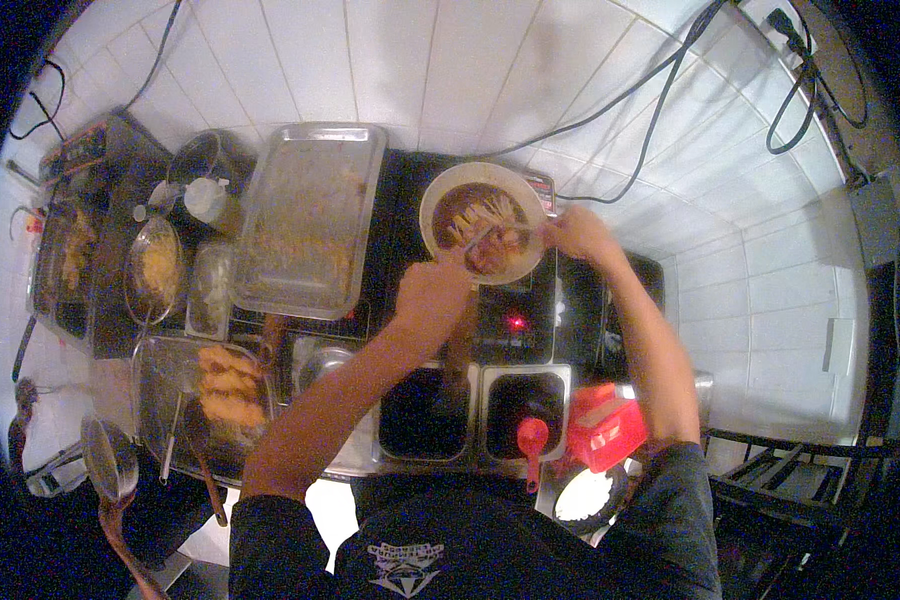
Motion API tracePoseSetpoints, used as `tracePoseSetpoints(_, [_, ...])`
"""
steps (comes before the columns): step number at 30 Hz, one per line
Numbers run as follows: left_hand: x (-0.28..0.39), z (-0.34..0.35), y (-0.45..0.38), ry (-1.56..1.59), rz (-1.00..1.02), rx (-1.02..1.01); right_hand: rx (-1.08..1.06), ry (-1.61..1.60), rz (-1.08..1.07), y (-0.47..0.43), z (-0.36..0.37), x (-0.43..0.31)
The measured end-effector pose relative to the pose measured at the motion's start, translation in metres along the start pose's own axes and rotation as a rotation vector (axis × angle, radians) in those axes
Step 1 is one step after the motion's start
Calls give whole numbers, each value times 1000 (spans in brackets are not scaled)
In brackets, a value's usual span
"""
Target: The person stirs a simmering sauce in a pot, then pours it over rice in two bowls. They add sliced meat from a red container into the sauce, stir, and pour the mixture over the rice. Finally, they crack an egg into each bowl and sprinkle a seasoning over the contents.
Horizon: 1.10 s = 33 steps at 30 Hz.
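Observation:
A pale round bowl (436,184) holds brown liquid with light strips of food and reddish-brown pieces. It rests over a black cooktop (510,341) with a lit red light. My left hand (435,292) is closed at the bowl's lower left, on the handle of a utensil that reaches into the food. My right hand (581,232) is at the bowl's right edge with its fingers drawn together. A thin utensil seems to run from it over the food; blur hides its kind and the exact grip.
A metal baking tray (304,217) lies left of the bowl. Nearer me are a glass dish (146,397) with orange-brown food, metal containers (566,405), a red scoop (532,435) and a red plastic container (607,435). Black cables (607,112) hang against the tiled wall.

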<state>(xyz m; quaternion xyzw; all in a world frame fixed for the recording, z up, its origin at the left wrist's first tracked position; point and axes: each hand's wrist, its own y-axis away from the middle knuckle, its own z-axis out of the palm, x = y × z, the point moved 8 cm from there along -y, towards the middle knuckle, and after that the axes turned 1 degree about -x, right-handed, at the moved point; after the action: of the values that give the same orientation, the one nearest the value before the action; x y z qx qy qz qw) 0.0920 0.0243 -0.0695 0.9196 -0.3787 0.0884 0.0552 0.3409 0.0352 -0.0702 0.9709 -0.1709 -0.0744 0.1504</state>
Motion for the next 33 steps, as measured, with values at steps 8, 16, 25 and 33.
tracePoseSetpoints(8, [0, -9, 2, 34, -52, -36, 20, -320, -104, 48, -27, 16])
tracePoseSetpoints(16, [-8, -43, 20, 7, -59, -30, 238, -398, -125, 85, -72, 10])
tracePoseSetpoints(25, [-18, -58, 66, 76, -119, -9, 228, -92, -62, 230, -134, 35])
tracePoseSetpoints(33, [40, -78, 109, 189, 81, -35, -81, 370, 314, 358, -52, 125])
